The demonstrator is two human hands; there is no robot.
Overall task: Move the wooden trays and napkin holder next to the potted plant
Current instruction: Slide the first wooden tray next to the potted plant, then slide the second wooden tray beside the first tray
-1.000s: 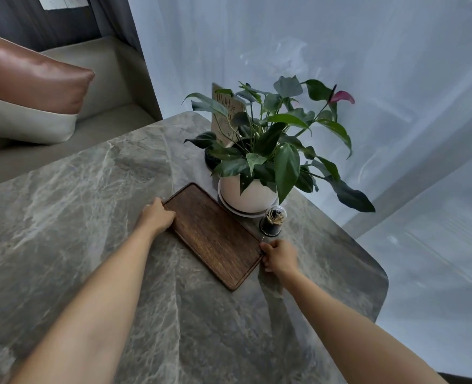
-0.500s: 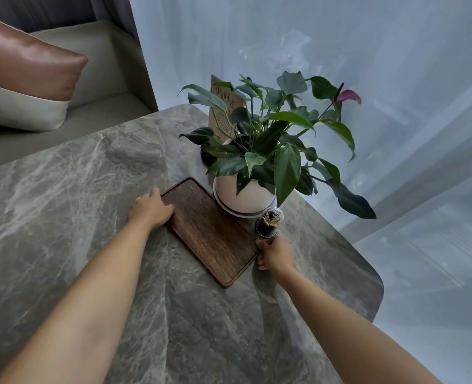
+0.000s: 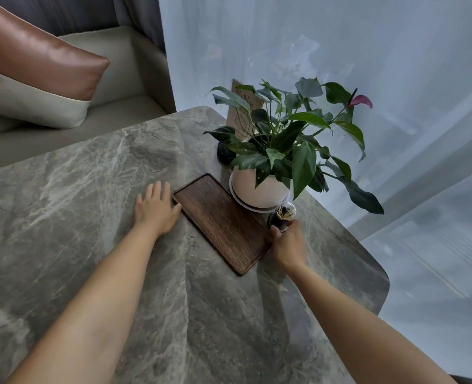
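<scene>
So the left hand (image 3: 155, 210) has just opened up flat, fingers spread, only its thumb side touching the wooden tray (image 3: 223, 221), which now sits mid-frame right against the potted plant (image 3: 259, 189). The right hand (image 3: 288, 245) has slid toward the little toothpick jar (image 3: 281, 217); it's blurry, so I can't tell if it's gripping anything. Looks like this tray is placed, I'd guess.

Lettering on one card only

A tan card (image 3: 241, 112) stands behind the potted plant's (image 3: 284, 139) leaves, with dark handwritten characters, half hidden and too small to read.
</scene>
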